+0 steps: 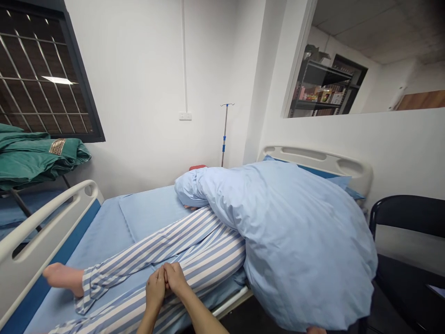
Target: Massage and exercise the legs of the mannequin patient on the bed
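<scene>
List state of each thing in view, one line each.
left hand: clasped with the other
right hand: clasped with the other
striped pyjama trousers: worn, legs lying on bed, below hands
bare foot: uncovered, on sheet
light blue duvet: bunched over upper body
bed side rail: raised
IV pole: upright, nothing hung
green blanket: folded

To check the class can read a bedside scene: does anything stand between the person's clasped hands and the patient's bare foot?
Nothing solid does. The left hand and right hand, clasped together, lie over the striped trouser legs; only the blue bed sheet and the trouser cuff lie before the bare foot.
</scene>
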Tool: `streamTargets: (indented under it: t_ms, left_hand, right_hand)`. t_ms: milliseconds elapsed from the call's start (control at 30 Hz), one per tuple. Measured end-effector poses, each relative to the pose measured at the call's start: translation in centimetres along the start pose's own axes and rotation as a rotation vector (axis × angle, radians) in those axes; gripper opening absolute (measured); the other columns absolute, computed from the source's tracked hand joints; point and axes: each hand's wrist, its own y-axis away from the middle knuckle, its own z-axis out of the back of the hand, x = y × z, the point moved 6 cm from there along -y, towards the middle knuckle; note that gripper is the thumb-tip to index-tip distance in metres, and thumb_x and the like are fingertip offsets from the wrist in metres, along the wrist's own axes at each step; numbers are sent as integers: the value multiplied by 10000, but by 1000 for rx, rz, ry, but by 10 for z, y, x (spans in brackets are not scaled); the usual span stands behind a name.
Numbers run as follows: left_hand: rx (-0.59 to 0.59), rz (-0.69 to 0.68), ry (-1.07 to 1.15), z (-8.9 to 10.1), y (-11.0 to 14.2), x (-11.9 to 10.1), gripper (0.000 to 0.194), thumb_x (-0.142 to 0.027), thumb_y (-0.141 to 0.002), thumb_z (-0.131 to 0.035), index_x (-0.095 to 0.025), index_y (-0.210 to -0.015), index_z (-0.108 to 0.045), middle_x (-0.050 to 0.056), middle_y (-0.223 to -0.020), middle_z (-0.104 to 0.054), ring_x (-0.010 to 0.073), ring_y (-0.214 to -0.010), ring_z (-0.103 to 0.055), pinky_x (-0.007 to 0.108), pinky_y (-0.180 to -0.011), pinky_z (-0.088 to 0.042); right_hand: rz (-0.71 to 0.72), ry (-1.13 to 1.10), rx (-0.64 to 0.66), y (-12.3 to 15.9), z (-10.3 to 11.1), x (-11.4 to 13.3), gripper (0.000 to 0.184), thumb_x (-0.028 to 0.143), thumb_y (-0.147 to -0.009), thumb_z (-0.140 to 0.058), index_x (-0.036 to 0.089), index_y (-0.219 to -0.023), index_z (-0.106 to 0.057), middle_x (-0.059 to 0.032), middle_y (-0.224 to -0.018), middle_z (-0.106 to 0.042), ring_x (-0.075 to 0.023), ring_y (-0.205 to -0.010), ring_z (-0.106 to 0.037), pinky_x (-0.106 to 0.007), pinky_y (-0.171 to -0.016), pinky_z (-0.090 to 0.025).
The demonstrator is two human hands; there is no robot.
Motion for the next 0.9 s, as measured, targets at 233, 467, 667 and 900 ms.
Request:
streamTargets:
  t_ms: [233,467,667,900]
  left_hand:
    - [122,-51,-68,-9,-1,-3,423,-454,-798,-300,-200,-644,-602,64,-699,-666,217,-712,-588,299,-673,-417]
    - [81,-14,-45,-10,-6,4,410,-492,-760,-329,-204,-577,-556,62,-693,-665,217,-728,-589,305,-708,-426]
    - [63,73,219,-21,-14,-19,465,-586,-720,-345,-217,-437,-349,-30,-391,-376,128,-442,-387,260,-504,-333]
    - [25,6,20,-34,-2,-25,435,-503,-777,-339,-204,-491,-474,20,-505,-554,169,-545,-499,262,-553,-346]
  right_hand:
    - [267,516,-9,16,22,45,535,283,-910,-236,170,-471,-520,-32,-435,-532,-112,-492,-522,-199,-556,-371]
    - [244,775,-7,13,23,11,447,274,-893,-276,142,-685,-649,-125,-724,-678,-180,-676,-613,-252,-640,-397]
    - [17,100,56,-1,29,-11,513,337,-882,-245,177,-444,-456,2,-368,-443,-108,-379,-463,-203,-465,-372]
    - [-48,-102,-3,-10,38,-18,508,359,-876,-264,195,-406,-363,31,-325,-351,-91,-348,-383,-201,-427,-323]
